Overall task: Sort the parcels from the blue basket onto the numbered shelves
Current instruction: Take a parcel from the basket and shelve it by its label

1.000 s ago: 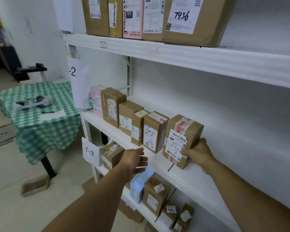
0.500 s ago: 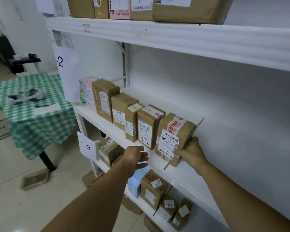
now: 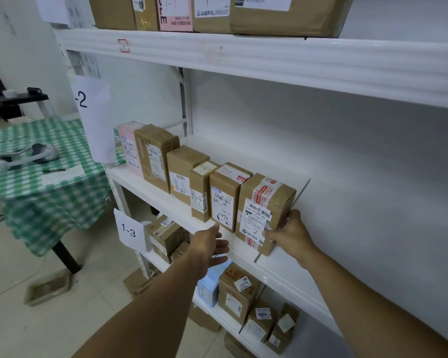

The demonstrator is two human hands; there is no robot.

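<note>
Gripped the brown parcel marked 1-2 with the right hand, thumb on the front label and fingers curled round its right side. Found it upright at the right end of the row on the middle shelf, close against the neighbouring parcel marked 2470; could not tell whether touching. Hovered the left hand just in front of the shelf edge, below the row, with fingers loosely spread and nothing held. Saw no blue basket in view.

Judged the likeliest slip to be a forward tip. Noted the parcel's lower front corner very near the shelf lip, so letting go while tilted, or dragging a thumb across the label, could roll it off towards the boxes on the lower shelf. Judged a hard push leftward a second risk, apt to knock the row over like dominoes, the narrow boxes first. Noticed a thin grey strip behind and under the parcel. Could not tell what it was, but thought it might snag or skid.

Saw plenty of bare shelf to the right and behind, and generous headroom below the upper shelf. Reckoned the tight sides to be the left and the front.
</note>
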